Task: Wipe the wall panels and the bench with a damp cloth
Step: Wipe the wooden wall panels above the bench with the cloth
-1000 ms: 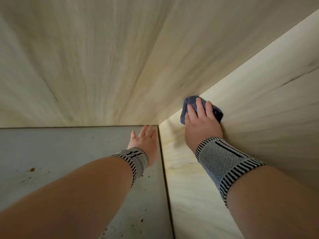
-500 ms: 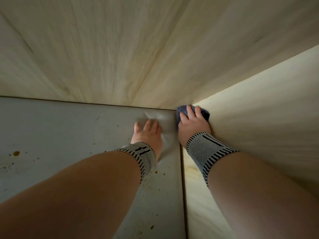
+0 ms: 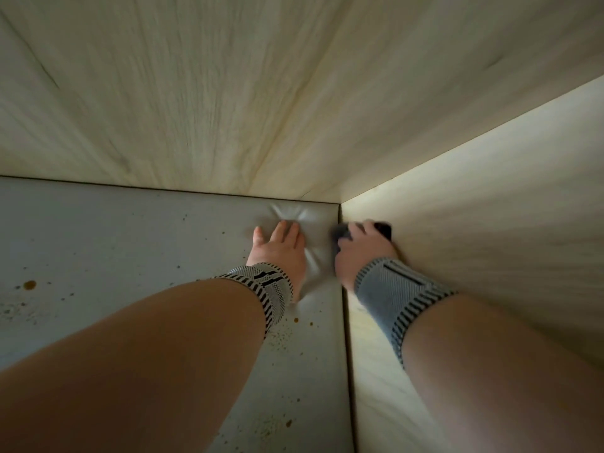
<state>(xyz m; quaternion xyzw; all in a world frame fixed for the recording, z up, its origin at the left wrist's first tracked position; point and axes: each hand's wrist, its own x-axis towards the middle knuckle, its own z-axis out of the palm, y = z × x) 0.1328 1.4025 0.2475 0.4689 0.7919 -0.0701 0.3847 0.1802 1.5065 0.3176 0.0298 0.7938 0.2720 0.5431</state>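
Right hand (image 3: 362,250) first: its grip is clenched round the dark cloth (image 3: 382,229), fingers curled over the wad, which peeks out past the fingertips. The cloth is jammed low against the right wall panel (image 3: 490,230), right down where that panel meets the padded grey surface (image 3: 98,243), and close to the corner with the back wall panel (image 3: 261,93). The picture is smeared at that hand, so exactly how the fingers sit cannot be read.

Now the other one. The left hand (image 3: 281,253) lies flat on the surface just beside it, fingers straight, pressing hard enough to dimple the padding, holding nothing. It looks like a brace.

Here is the relation that matters: the surface lies immediately to the left of the cloth, across the seam, and its long run stretches away left and back toward the person. Brown specks and one larger spot (image 3: 29,284) dot it, so the bench looks unwiped. The cloth hand is nearest the seam, so a sweep leftward probably has the braced left hand in its path.
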